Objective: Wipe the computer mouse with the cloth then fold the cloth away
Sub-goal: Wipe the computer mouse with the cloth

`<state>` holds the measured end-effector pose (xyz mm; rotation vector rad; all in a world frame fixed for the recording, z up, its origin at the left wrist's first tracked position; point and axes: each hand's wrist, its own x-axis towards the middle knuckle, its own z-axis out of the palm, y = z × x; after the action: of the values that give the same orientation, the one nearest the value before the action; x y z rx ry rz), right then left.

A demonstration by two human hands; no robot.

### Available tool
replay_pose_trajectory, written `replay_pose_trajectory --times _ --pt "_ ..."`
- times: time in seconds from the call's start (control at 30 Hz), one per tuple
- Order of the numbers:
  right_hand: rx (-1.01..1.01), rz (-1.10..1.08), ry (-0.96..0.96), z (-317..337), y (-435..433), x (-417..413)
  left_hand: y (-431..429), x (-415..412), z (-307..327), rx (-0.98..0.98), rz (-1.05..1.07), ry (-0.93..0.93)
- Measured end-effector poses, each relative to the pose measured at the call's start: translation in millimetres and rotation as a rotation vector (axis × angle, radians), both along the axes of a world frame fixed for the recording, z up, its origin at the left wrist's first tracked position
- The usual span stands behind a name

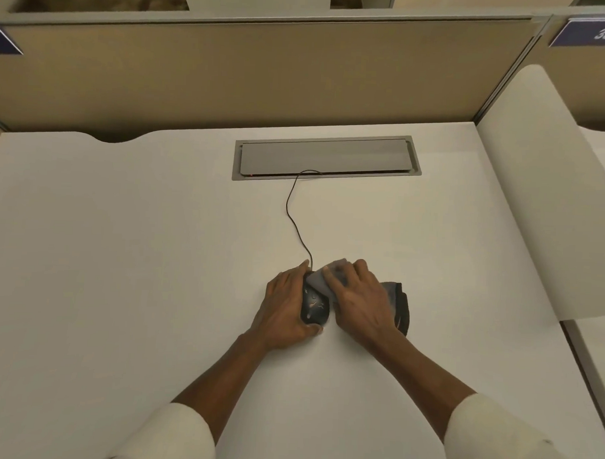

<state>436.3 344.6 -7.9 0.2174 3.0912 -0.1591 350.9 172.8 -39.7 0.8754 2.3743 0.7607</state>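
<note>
Black and glossy, the computer mouse [315, 307] is sitting on the pale tabletop [121, 257] a little right of centre, gripped along its left flank by the left hand [286, 306]. That hand is cupping the mouse, fingers reaching forward beside its front end and the thumb curling round its near end, so it is closed about the body rather than lying flat. The right hand [360, 301] is pressing down on a grey cloth [321, 277], its fingers spread over the fabric and holding it against the front, button end of the mouse; the hand is resting palm-down and bent over the cloth rather than pinching it. More of the cloth is bunching out from under this hand to the right, where a darker folded edge [399, 310] is lying on the tabletop. A thin black cable [294, 215] is running from the front of the mouse away across the tabletop, bending left and then curving into a grey rectangular cable hatch [326, 156] set flush in the surface. Both forearms are bare up to rolled cream sleeves [513, 442] at the near edge of the view. Behind the tabletop a tan partition panel [265, 73] is standing, with a dark blue tag reading 383 [591, 33] at the upper right.
</note>
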Motion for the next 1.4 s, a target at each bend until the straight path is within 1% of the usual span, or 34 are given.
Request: replay_pose_trajectory --times 0.17,0.37,0.5,0.6,0.8,0.97,1.2,1.3,1.4 --pt "-0.058 0.028 0.025 -10 -10 32 -2 2 -4 0.019 0.02 -0.012" --pt "-0.01 0.066 -0.006 -22 -14 67 -3 4 0 0.036 0.053 -0.025" --pt "0.049 0.039 -0.043 -20 -19 51 -3 6 0 0.041 0.08 -0.041" --pt "0.037 -0.015 -0.063 -15 -15 21 -3 6 3 0.047 0.078 -0.038" --pt "0.011 -0.027 -0.114 -12 -9 -18 -2 6 5 0.064 0.109 -0.049" --pt "-0.025 0.012 -0.131 -12 -16 8 -3 5 2 0.051 0.097 -0.067" --pt "0.039 0.035 -0.201 -21 -34 66 -6 6 -5 0.048 0.089 -0.058" --pt "0.082 0.026 -0.22 -23 -35 60 -6 6 -6 0.052 0.093 -0.058" --pt "0.067 0.0 -0.225 -23 -29 38 -5 5 -4 0.056 0.091 -0.057"
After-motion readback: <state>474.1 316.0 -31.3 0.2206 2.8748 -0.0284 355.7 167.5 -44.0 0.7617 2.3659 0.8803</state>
